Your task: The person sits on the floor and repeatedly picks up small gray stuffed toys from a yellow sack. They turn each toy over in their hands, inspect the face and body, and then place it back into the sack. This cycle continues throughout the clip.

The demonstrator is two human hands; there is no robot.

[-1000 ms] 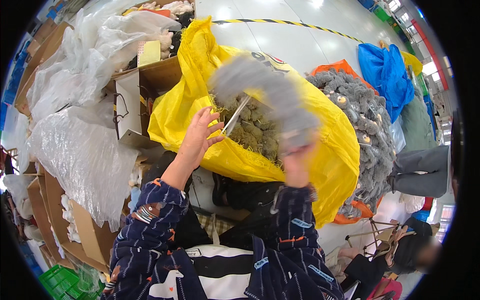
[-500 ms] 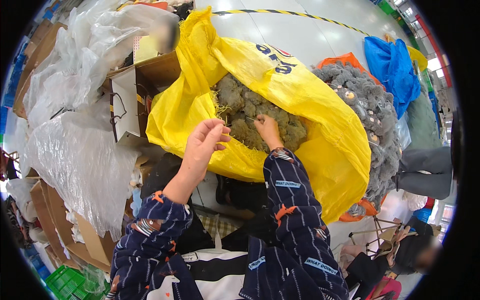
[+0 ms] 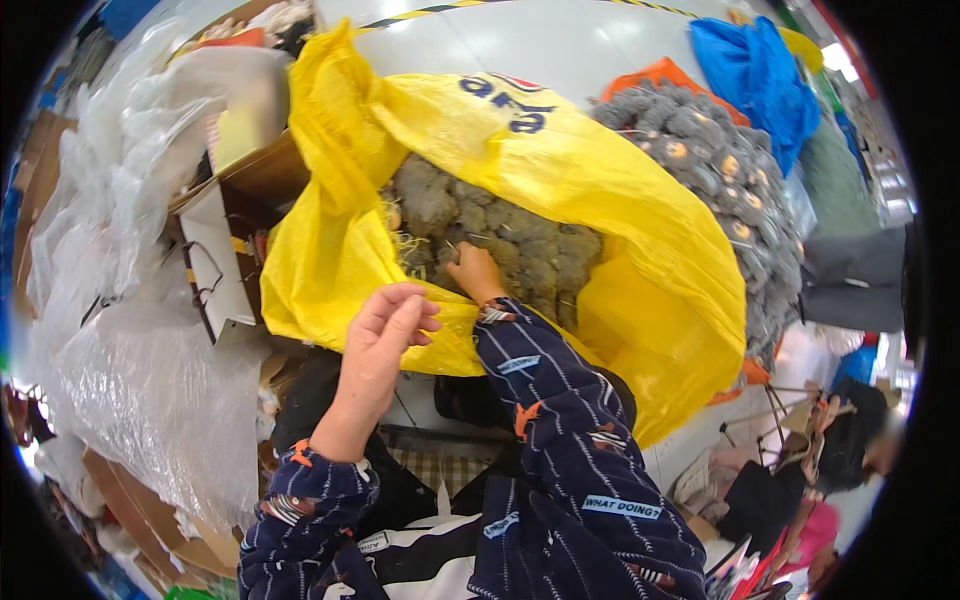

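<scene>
A large yellow woven sack (image 3: 640, 270) lies with its mouth wide, full of grey-brown fluffy bundles (image 3: 520, 225). My right hand (image 3: 476, 272) reaches into the mouth, fingers pinched low among the bundles. A thin pale strand shows at its fingertips; the rest of the grip is hidden. Over the sack's near rim hovers my left hand (image 3: 382, 335), palm turned sideways and fingers loosely bent, with nothing visible between them. Loose yellow threads (image 3: 408, 250) fray from the rim at the left of the mouth.
Grey fluffy pieces with pale spots (image 3: 715, 165) heap up at the right in an orange sack, beside a blue sack (image 3: 765, 85). To the left stand a cardboard box (image 3: 265, 180) and crumpled clear plastic sheeting (image 3: 150, 370). Striped tape (image 3: 430, 13) crosses the floor.
The view has shifted, so sack and surroundings sit differently. My right hand remains in the bundles, nearer the left of the mouth; my left hand stays above the near rim, similarly bent.
</scene>
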